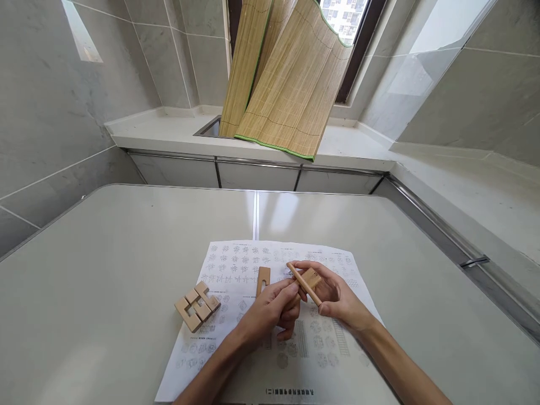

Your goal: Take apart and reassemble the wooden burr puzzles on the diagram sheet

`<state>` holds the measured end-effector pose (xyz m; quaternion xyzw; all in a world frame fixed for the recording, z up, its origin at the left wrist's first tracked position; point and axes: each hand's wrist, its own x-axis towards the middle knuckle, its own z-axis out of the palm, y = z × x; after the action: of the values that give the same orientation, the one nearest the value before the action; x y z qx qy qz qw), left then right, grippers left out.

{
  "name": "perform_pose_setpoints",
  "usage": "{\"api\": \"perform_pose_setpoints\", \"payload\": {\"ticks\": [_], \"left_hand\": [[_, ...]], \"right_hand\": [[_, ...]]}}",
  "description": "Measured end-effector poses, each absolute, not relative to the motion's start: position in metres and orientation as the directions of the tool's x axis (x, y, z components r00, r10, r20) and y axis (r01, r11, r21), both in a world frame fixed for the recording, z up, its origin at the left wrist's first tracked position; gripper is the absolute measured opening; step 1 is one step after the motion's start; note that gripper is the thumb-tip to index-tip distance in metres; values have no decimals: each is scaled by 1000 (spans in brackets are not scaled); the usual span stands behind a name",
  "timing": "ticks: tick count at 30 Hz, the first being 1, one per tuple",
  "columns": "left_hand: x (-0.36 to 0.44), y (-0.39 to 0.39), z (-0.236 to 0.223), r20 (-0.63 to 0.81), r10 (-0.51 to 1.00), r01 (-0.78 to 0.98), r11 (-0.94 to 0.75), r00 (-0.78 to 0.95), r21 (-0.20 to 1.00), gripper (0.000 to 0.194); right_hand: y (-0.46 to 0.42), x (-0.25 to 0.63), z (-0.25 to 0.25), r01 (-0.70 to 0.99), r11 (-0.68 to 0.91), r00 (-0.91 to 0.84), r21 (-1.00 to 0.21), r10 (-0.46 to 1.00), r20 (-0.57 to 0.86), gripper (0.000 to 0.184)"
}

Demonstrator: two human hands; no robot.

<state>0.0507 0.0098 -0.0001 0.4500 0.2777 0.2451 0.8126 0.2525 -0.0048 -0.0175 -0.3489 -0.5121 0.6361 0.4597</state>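
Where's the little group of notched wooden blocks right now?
The notched light-wood blocks sit left of both hands, over the left edge of the white printed sheet.

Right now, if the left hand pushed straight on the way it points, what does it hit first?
The slim wooden bar at the left hand's fingertips, then likely the right hand. Depth between them is unclear.
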Motion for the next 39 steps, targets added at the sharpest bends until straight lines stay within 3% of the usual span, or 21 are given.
{"api": "perform_pose_setpoints", "payload": {"ticks": [11, 18, 23, 25, 28, 32, 36, 39], "left_hand": [[49, 9, -1, -204, 635, -150, 458, 745, 876, 49], [49, 9, -1, -202, 635, -144, 449, 745, 882, 40], [48, 12, 0, -183, 721, -188, 402, 668, 896, 39], [46, 16, 1, -178, 797, -244, 376, 577, 894, 40], [40, 24, 3, -162, 901, -335, 309, 402, 890, 35], [30, 33, 8, -84, 963, -361, 176, 255, 916, 31], [25, 36, 7, -62, 971, -345, 141, 231, 928, 31], [26, 36, 5, -71, 965, -336, 155, 251, 929, 33]], "right_hand": [[-4, 252, -22, -251, -71, -363, -965, 931, 26, 85], [-5, 253, -21, -261, -74, -398, -962, 917, 38, 84], [-6, 250, -19, -236, -3, -327, -972, 942, 77, 87], [-6, 248, -21, -163, 52, -258, -985, 962, 93, 76], [-9, 243, -25, 128, 157, -201, -979, 971, 129, 56], [-18, 228, -30, 457, 382, -318, -803, 914, 254, 58], [-26, 212, -36, 528, 603, -490, -599, 792, 365, 67], [-27, 207, -37, 528, 662, -564, -532, 742, 364, 68]]}}
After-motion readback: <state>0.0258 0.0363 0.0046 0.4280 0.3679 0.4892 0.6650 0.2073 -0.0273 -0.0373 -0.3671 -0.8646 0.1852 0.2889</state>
